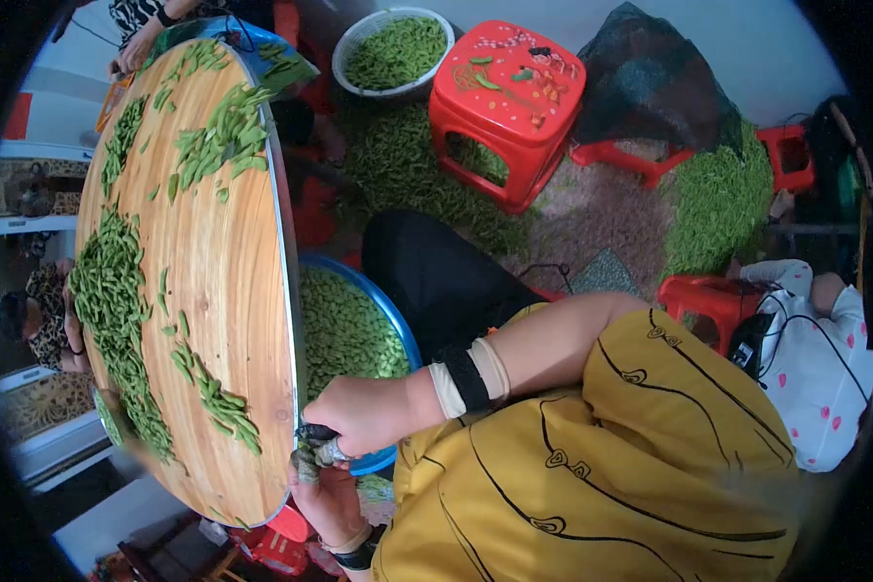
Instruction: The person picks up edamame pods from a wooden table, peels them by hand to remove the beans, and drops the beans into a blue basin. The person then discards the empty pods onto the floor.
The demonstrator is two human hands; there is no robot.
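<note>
My right hand point(364, 415) is closed at the edge of a round wooden table point(238, 320), and a black band circles its wrist. Just below it in the view, my left hand point(326, 497) has its fingers curled up close to the right fingertips. Dark, greyish coverings wrap some of the fingertips. What the fingers pinch, if anything, is hidden between them. Beside the hands, under the table's edge, a blue basin point(409, 339) holds shelled green beans point(349, 325). Green bean pods point(116, 291) lie in a long heap on the tabletop, with smaller groups point(225, 412) nearer me.
A red stool point(504, 82) with a few pods on top stands near a white basket point(338, 63) of pods. Pods and husks point(718, 204) cover the floor. Other people sit around: a hand point(141, 44) at the table's far end, a person in white clothing point(824, 369) at right.
</note>
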